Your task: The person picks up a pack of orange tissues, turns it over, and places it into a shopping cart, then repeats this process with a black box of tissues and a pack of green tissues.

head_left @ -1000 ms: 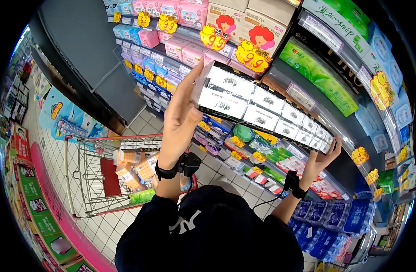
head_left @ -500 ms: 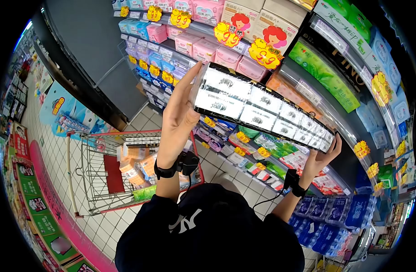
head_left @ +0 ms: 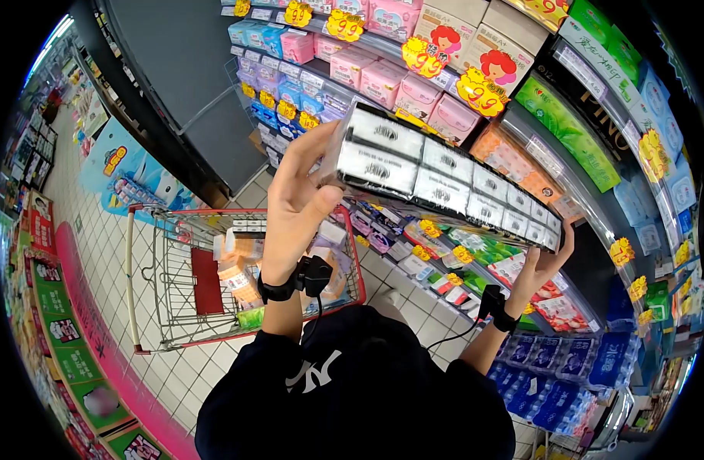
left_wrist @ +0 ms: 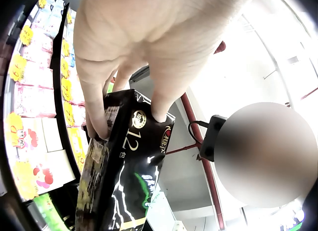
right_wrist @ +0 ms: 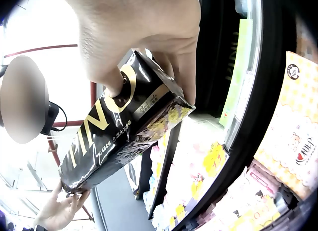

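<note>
A long black multipack of tissues (head_left: 452, 180) spans the space between both hands, its white face with rows of small packets turned up in the head view. My left hand (head_left: 297, 203) grips its near-left end, thumb along the bottom edge and fingers over the far side. At the other end, my right hand (head_left: 544, 261) holds the narrower-looking right corner. In the left wrist view, the pack's black side (left_wrist: 131, 161) shows a "12" under the left thumb. Gold "PINO" lettering runs along the pack (right_wrist: 119, 119) in the right wrist view, right thumb pressed on it.
A shopping cart (head_left: 166, 344) with orange-patterned packs (head_left: 238, 277) inside stands to the left. Shelves of pink packs (head_left: 419, 97) and green packs (head_left: 567, 134) rise ahead. Blue-wrapped bottle packs (head_left: 551, 368) are stacked low on the right. A promotional stand (head_left: 141, 172) is farther left.
The head view has swung left, so shelves and cart sit farther right. Both hands still hold the multipack, which has tilted slightly, showing more of its lower edge. Orange packs show on the shelf behind it.
</note>
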`<action>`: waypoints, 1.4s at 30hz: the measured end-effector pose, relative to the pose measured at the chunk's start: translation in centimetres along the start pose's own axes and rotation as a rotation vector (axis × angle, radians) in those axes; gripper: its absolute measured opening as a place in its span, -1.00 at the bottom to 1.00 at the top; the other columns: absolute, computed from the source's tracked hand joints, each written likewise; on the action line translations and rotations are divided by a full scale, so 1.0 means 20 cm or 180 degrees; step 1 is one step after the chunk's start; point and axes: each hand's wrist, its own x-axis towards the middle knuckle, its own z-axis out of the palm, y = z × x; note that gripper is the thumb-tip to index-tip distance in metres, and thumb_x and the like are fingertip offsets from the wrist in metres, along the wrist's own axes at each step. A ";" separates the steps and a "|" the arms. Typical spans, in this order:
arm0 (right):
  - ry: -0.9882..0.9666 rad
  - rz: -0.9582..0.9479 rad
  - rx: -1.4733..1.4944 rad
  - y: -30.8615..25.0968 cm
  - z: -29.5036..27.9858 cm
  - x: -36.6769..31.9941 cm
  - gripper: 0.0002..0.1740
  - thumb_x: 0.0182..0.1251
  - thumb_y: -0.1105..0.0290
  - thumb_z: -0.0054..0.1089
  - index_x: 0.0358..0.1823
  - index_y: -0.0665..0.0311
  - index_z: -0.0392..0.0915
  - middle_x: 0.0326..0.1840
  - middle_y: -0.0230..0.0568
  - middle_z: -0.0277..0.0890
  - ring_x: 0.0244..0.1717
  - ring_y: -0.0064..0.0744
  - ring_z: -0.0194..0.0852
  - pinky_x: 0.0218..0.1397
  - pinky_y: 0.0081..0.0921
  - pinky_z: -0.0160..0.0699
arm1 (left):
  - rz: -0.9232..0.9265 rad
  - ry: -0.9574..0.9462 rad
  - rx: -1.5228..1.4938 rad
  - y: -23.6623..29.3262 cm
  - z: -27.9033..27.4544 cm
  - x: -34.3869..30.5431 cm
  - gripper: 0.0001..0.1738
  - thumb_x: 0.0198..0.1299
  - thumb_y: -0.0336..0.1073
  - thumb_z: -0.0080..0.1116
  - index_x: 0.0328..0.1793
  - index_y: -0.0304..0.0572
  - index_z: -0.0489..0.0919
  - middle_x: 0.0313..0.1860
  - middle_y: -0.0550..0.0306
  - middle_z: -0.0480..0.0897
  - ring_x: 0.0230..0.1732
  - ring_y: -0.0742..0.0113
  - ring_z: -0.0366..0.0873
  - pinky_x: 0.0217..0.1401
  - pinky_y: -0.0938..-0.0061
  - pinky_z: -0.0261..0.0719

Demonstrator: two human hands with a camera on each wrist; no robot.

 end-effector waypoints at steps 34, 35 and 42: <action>-0.0667 0.0603 0.0007 -0.17 0.57 -0.29 -0.51 0.36 0.24 -0.04 0.24 0.34 0.26 0.23 -0.23 0.28 0.06 -0.51 0.23 0.18 -0.59 0.12 | 0.0324 0.0613 0.0844 0.38 -0.55 -0.45 -0.41 0.13 -0.32 0.22 0.25 -0.47 0.33 0.11 -0.07 0.51 0.12 0.31 0.47 0.20 0.47 0.36; -0.0726 0.0681 0.0047 -0.17 0.59 -0.29 -0.51 0.36 0.24 -0.04 0.23 0.34 0.26 0.22 -0.24 0.28 0.04 -0.53 0.23 0.15 -0.61 0.13 | 0.0305 0.0731 0.0788 0.39 -0.55 -0.47 -0.40 0.12 -0.27 0.25 0.22 -0.46 0.34 0.06 -0.05 0.53 0.09 0.32 0.48 0.18 0.46 0.39; -0.1113 0.0700 0.0279 -0.16 0.74 -0.31 -0.51 0.36 0.23 -0.01 0.23 0.34 0.27 0.22 -0.23 0.29 0.11 -0.46 0.23 0.24 -0.56 0.09 | 0.0185 0.1094 0.0918 0.42 -0.68 -0.59 -0.38 0.12 -0.17 0.27 0.20 -0.44 0.35 0.00 0.00 0.55 0.05 0.35 0.50 0.14 0.48 0.40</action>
